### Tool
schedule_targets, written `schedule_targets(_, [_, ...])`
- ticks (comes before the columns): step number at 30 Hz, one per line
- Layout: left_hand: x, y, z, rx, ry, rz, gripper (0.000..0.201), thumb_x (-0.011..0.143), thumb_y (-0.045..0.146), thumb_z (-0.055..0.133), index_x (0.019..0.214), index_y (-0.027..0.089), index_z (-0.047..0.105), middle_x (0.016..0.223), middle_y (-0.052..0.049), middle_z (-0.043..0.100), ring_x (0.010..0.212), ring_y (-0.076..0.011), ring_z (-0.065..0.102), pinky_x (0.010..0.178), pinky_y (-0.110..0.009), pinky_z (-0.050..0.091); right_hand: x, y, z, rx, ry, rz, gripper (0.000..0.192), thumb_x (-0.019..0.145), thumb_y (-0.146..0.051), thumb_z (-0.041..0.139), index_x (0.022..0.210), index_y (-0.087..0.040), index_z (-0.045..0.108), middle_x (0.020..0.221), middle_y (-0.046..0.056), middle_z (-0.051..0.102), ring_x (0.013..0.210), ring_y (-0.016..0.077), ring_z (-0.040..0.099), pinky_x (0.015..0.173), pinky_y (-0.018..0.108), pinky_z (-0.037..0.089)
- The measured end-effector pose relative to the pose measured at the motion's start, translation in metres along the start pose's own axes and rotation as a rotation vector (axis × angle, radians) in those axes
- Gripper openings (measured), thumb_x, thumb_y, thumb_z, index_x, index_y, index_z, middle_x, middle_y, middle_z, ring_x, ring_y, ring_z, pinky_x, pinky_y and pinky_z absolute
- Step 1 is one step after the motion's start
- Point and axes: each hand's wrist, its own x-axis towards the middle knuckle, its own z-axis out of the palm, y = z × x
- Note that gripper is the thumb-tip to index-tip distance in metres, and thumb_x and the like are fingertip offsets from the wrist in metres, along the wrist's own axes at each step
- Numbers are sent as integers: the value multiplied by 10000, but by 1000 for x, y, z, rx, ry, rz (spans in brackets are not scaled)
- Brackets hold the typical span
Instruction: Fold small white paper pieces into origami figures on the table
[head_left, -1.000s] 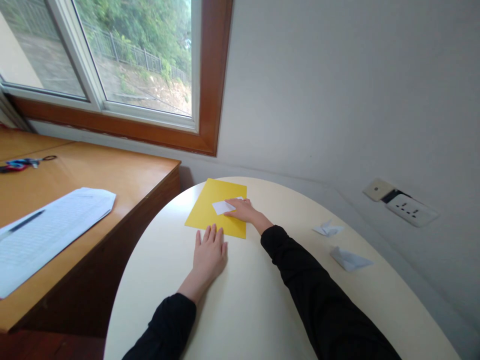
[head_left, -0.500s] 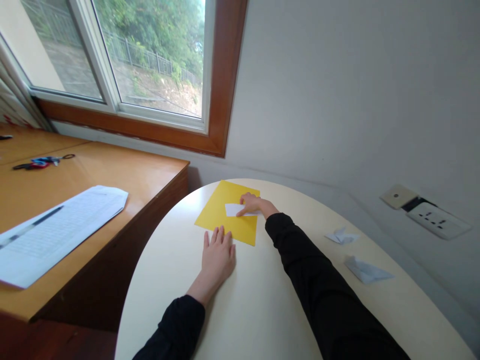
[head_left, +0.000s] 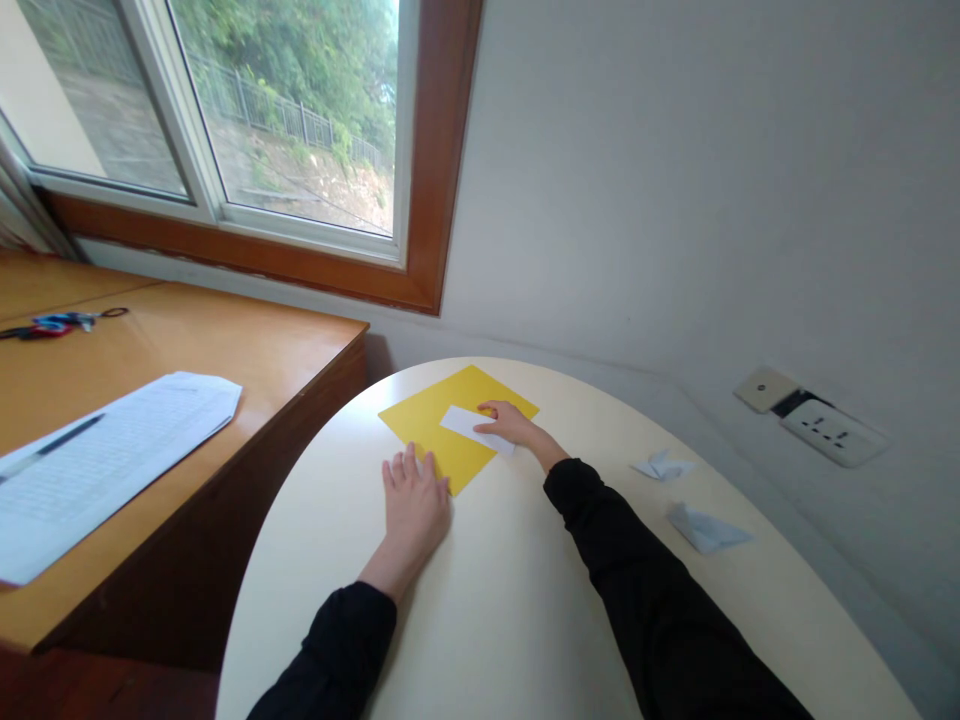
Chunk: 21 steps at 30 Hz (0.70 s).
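A sheet of yellow paper (head_left: 424, 415) lies turned cornerwise near the far edge of the round white table (head_left: 480, 600). On top of it rests a small white paper strip (head_left: 457, 420), slanting down to the right past the yellow sheet's edge. My right hand (head_left: 514, 425) is closed over the strip, thumb on one side and bent fingers on the other; part of the strip is hidden beneath. My left hand (head_left: 416, 495) lies flat and open, fingers spread, at the near left edge of the yellow paper.
Two folded white paper pieces (head_left: 705, 528) sit on the table's right side. A wooden desk (head_left: 300, 340) at left carries printed sheets (head_left: 150, 450), a pen (head_left: 67, 436) and scissors (head_left: 64, 322). Beyond the table are a wall with a socket (head_left: 832, 432) and a window (head_left: 292, 130).
The yellow paper has turned so that a corner points toward me, and the white strip has tilted too. My left hand has shifted slightly left along with the view.
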Motion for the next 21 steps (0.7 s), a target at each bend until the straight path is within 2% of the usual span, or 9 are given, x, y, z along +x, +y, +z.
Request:
schedule_targets(2, [-8,13,-1,-59,-40,222,435,896,295,381,1285,136,493,1306,-160,519,1202,-302,459,1054,-500,266,-2,3,7,39,62,45,471,688,-248,727,1137,-164,612,1147,109,620,1016,217,589,844,297,452])
schedule_targets(4, [-15,23,0,-90,-84,342,442,904,324,367,1295,153,480,1274,-135,552,1174,-286,484,1046,-497,291,-2,5,13,78,121,93,427,704,-216,703,1120,-152,626,1122,120,631,990,227,597,830,312,458])
schedule_targets(7, [-18,25,4,-64,-88,299,446,912,326,353,1318,172,455,1331,-134,509,1237,-307,433,1042,-539,282,1,7,17,160,170,137,368,732,-161,650,1100,-151,643,1029,101,667,895,199,621,780,292,472])
schedule_targets(10, [-10,15,7,-33,-83,216,447,918,306,335,1322,150,444,1366,-148,473,1276,-297,398,1057,-556,251,2,7,19,275,166,133,325,756,-122,589,1070,-162,665,948,65,696,768,150,623,695,250,479])
schedule_targets(13, [-2,6,9,-24,-70,199,435,922,310,321,1303,152,460,1377,-139,466,1291,-290,384,1072,-573,209,0,6,18,399,150,115,296,776,-127,545,1039,-136,682,921,67,708,672,123,599,631,232,472])
schedule_targets(18, [3,2,12,-61,-7,171,419,915,286,340,1268,112,483,1352,-176,479,1286,-313,387,1073,-575,206,-17,3,12,603,171,97,369,777,-185,536,1130,-137,635,951,67,700,695,119,594,624,226,471])
schedule_targets(21, [5,1,11,-179,85,183,454,877,234,425,1309,91,428,1287,-199,515,1245,-308,428,1050,-537,280,-42,1,3,710,152,93,377,772,-199,531,1130,-137,634,993,77,691,752,128,608,650,231,474])
